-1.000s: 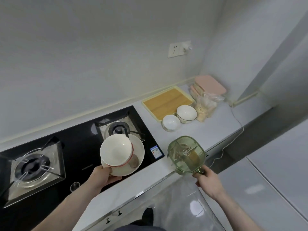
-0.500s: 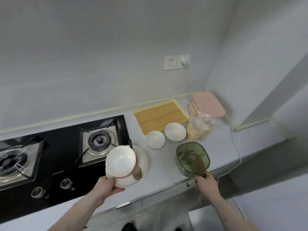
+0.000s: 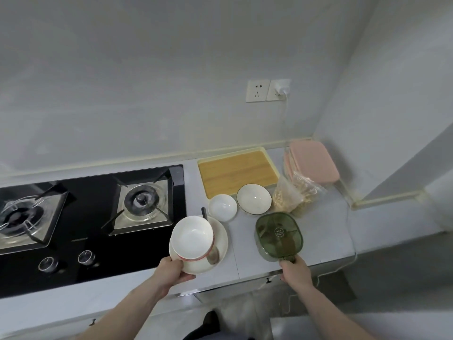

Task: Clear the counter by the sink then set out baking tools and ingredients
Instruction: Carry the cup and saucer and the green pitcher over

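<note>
My left hand (image 3: 172, 269) grips the near rim of a white plate (image 3: 219, 244) that carries a red-rimmed white bowl (image 3: 192, 238) and a spoon (image 3: 212, 252). The stack hovers at the right edge of the hob, over the grey counter (image 3: 326, 231). My right hand (image 3: 295, 268) holds the handle of a green lidded container (image 3: 279, 233), low over the counter's front. Behind them stand a small white bowl (image 3: 222, 207) and a dark-rimmed white bowl (image 3: 254, 198).
A black gas hob (image 3: 93, 214) with two burners fills the left. At the back lie a wooden tray (image 3: 236, 171), pink lidded boxes (image 3: 312, 163) and a clear food bag (image 3: 294, 197). A white cable (image 3: 348, 241) runs from the wall socket (image 3: 268, 90) over the counter edge.
Both hands have carried the plate stack and the green container rightwards, from over the hob towards the counter by the two bowls. The view has swung to the right.
</note>
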